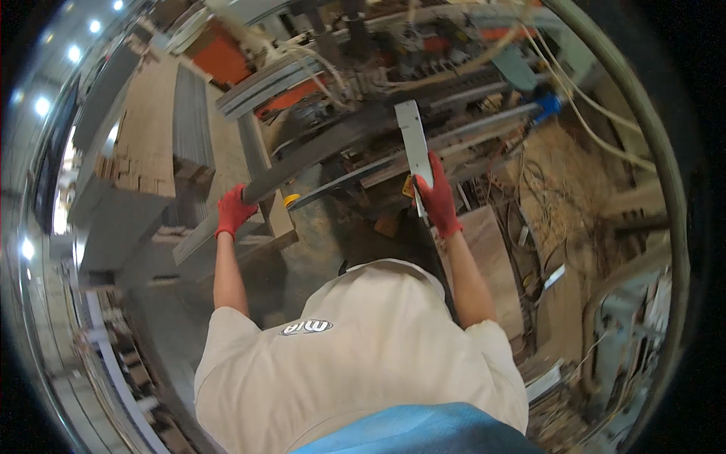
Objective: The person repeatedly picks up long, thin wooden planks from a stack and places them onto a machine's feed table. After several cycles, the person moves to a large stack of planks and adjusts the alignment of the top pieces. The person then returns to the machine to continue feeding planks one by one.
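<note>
Both my hands wear red gloves. To the left, my left hand (236, 210) is closed on a long grey board (310, 155), which runs from beside the stacks up toward the machine at the far right. My right hand (439, 198) grips a pale, flat, narrow strip (413, 136) with small notches along its upper end. The strip stands out beyond my fingers and crosses in front of the machine's rails. Close by the right hand's fingers is a small yellow object (408, 187), partly hidden.
Stacks of long boards (140, 129) rise at the left. Ahead lies a machine with a metal rail (348, 178), a yellow end piece (290, 200) and a blue fitting (546, 108). Hoses (586, 113) hang at the right, above shavings (567, 178) and a wooden panel (488, 265).
</note>
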{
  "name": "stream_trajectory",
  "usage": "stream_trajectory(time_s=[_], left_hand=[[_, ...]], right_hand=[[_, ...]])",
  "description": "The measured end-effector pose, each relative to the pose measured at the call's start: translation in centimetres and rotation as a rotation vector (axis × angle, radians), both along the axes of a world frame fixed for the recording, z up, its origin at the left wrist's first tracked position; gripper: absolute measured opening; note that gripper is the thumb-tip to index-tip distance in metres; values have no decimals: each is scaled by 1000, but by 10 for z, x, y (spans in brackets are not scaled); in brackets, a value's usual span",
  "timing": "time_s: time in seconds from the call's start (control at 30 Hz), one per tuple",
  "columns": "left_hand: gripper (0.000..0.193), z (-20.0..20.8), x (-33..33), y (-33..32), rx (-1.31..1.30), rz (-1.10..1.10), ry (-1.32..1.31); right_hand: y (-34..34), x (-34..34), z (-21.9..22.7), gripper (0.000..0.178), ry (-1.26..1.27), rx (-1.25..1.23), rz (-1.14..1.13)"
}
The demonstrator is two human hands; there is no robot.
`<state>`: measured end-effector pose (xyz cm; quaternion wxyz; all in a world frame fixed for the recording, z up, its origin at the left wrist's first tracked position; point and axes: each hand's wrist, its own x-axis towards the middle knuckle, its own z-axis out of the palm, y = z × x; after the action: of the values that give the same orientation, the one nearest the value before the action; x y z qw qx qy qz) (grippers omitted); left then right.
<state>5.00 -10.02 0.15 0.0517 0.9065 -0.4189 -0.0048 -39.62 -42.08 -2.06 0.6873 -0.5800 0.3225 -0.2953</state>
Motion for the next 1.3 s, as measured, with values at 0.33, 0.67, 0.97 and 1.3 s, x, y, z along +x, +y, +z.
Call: stream_trajectory(time_s=[0.33,0.67,0.97,1.3], left_hand=[[51,7,-212,171,-238,418,-666],[49,17,-404,219,-112,724,-1222],[56,25,-550,265,138,1080,-1352],[48,-6,-662,341,272,1303,-1190]], right_hand=[[-9,13,-6,60,373,-741,-229],[147,62,73,90,-163,436,184],[191,89,66,62,-330,933,746],[376,9,51,38,-57,695,1112]])
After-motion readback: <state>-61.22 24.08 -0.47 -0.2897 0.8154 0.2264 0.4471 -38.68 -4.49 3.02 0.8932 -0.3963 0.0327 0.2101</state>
